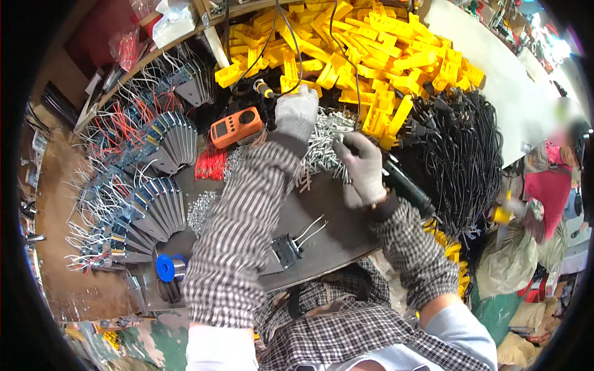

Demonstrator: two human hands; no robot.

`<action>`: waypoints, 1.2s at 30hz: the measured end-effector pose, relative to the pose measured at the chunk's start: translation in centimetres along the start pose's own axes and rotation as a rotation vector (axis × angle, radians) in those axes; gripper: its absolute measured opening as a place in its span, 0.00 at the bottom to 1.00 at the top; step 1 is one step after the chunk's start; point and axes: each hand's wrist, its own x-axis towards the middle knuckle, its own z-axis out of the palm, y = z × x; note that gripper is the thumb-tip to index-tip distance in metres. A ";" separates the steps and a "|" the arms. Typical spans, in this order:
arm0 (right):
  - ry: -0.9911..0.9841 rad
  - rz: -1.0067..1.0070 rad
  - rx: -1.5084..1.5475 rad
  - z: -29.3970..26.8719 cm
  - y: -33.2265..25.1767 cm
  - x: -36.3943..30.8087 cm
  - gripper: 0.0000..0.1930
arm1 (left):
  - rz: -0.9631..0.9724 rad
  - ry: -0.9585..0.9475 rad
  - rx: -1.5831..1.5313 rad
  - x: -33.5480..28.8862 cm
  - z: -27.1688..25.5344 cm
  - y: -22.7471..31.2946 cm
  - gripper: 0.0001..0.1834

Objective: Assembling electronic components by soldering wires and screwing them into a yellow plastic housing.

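Note:
My left hand (297,113), in a pale glove, reaches to the far middle of the dark work surface, by the front of a heap of yellow plastic parts (371,46). Its fingers look curled in, and what they hold, if anything, is hidden. Just left of it lies a black-and-yellow tool handle (263,88). My gloved right hand (364,167) is at the right edge of a pile of silver metal pins (323,139), thumb and forefinger bent together; anything pinched there is too small to name. A small board with two white wires (286,251) lies near me.
Flat grey plates with wired boards (164,210) fan out on the left. An orange meter (236,127), red small parts (211,164), silver screws (202,211) and a blue spool (166,268) lie nearer. Black power cords (461,157) heap at right, beside a dark cylindrical tool (408,185). Cables hang overhead.

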 end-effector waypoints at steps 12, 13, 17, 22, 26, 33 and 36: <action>0.130 0.112 0.253 -5.1 -3.2 -3.7 0.05 | -0.174 -0.143 -0.109 2.9 -0.4 1.2 0.13; 0.108 0.043 0.158 -4.6 -2.8 -3.9 0.05 | -0.212 -0.180 -0.013 3.2 0.6 0.5 0.14; 0.131 -0.135 0.085 -5.6 -3.8 -6.1 0.02 | -0.088 -0.146 -0.067 4.0 0.0 -1.0 0.13; 0.229 -0.001 0.130 -5.9 -5.2 -6.3 0.03 | -0.150 -0.126 -0.132 3.5 1.4 -1.0 0.16; 0.153 -0.139 0.035 -5.7 -5.7 -7.8 0.03 | -0.251 -0.199 -0.237 3.3 0.4 -1.1 0.15; 0.344 0.046 0.238 -7.5 -5.2 -7.2 0.04 | -0.409 0.057 -1.496 -4.0 -1.9 0.9 0.12; 0.270 0.092 0.349 -6.4 -7.4 -6.7 0.08 | 0.048 -0.042 -2.076 -12.1 0.4 0.2 0.12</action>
